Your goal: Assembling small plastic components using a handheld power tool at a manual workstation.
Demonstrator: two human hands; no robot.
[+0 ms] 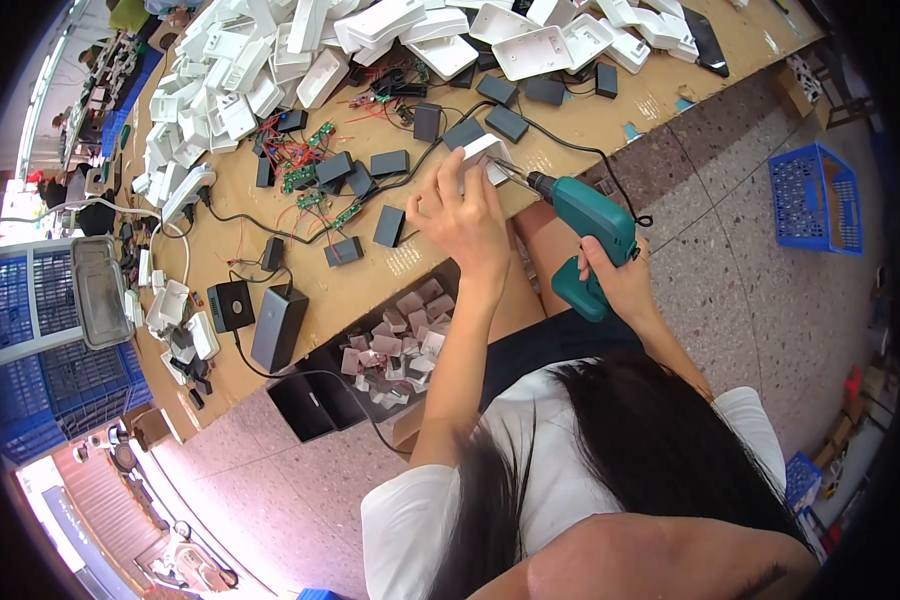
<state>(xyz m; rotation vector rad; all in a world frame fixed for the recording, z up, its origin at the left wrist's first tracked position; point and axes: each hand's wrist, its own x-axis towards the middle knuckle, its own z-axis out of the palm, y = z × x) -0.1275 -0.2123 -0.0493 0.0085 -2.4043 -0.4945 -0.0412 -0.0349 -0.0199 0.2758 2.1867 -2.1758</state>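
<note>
**White casing and teal driver at the bench edge**

The white casing [487, 155] is a small, rounded plastic shell, tilted and resting at the near edge of the cardboard-covered bench, partly hidden behind fingers. The driver [587, 232] is a teal pistol-shaped electric screwdriver with a dark chuck; its thin bit points left and slightly up, its tip touching the casing. A black cable runs from its rear.

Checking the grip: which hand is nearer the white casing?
Left. The left hand holds the white casing; the right hand grips the green screwdriver beside it.
</note>
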